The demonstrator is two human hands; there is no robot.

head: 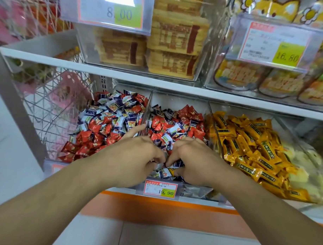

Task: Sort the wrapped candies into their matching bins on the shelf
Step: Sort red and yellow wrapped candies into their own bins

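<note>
While both hands dig at the front of the middle bin, the mix there is red, navy and white candies, loose and heaped; one yellow candy shows low between the hands, just behind the price tag, and looks like the stray; its match is the yellow pile in the next bin to the right.

Left hand: fingers curled down into the pile, fingertips hidden among wrappers; index finger stretched toward the divider; looks to be pinching something, can't tell what. Right hand: fingers curled in and down, tips buried beside the left hand's; whether it has a candy, can't tell.

Handling, my read: pieces are light, small, crinkly film over what I'd guess is a firm core; film is slick, so a pinch on the flat body may slip; better to take the crimped end tab or squeeze across the short sides; nothing fragile, but a loose heap slides and buries the target when stirred.

Left bin holds the same red, navy and white mix, so sorting there is not done either.

Around it: white shelf above with clear tubs of flat tan packs and tags reading 8.00 and 16.80; wire rack to the left; orange trim under the bins.
</note>
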